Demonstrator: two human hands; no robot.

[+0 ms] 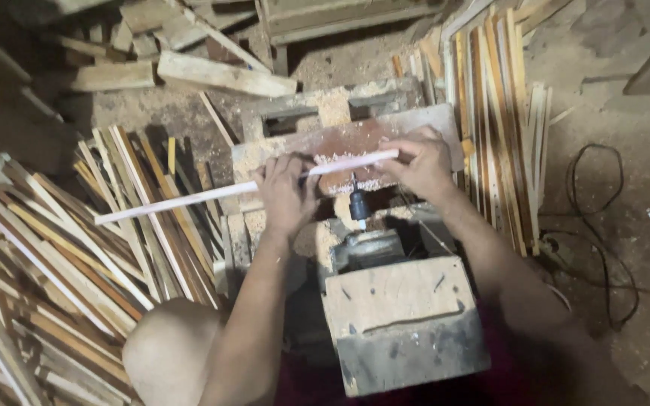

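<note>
A long thin pale wooden strip [182,199] lies across a wooden machine table [340,139] dusted with shavings. My left hand [286,192] presses down on the strip near its middle. My right hand [419,162] holds the strip's right end against the table. Just below the strip a dark spinning cutter bit [358,204] sticks out from a motor unit [370,244]. The strip's left end reaches out over a pile of slats.
A heap of thin wooden slats [77,256] fills the left floor. More slats [498,128] lie stacked at the right of the machine. Thick planks [220,71] lie at the back. A black cable [603,225] loops on the sawdust floor. A wooden box housing [400,316] sits in front of me.
</note>
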